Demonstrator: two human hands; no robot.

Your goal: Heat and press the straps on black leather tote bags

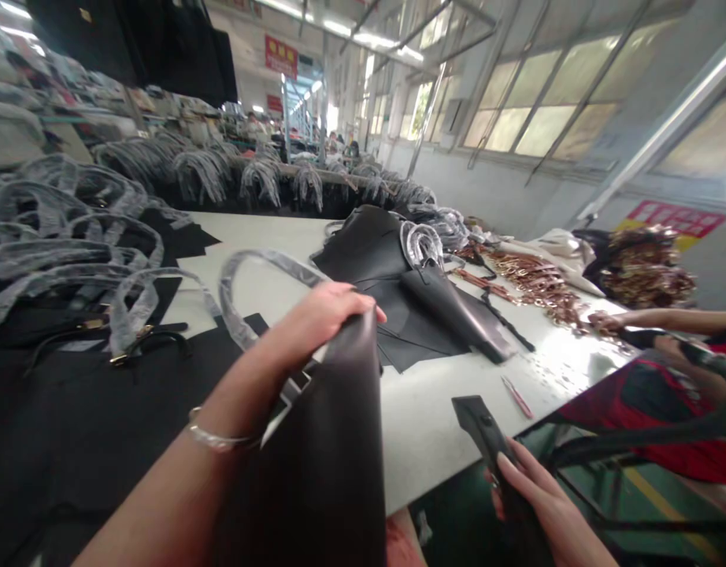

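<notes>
My left hand (333, 315) is closed over the upper edge of a black leather bag panel (333, 441), which stands raised in front of me. A handle wrapped in clear plastic (236, 291) loops up beside that wrist. My right hand (534, 488), lower and to the right, has its fingers wrapped round a long black piece with a flat, flared end (481, 425); its exact kind is unclear. This piece is held apart from the panel, over the table's front edge. More black leather panels (392, 291) lie folded on the white table (422, 425) beyond.
Plastic-wrapped handles (73, 228) and black bag pieces (73, 417) are heaped at left. A red pen-like tool (518, 398) lies on the table, right. Brown straps with metal fittings (534, 287) are piled further back. A co-worker's hand (611, 321) reaches in from the right.
</notes>
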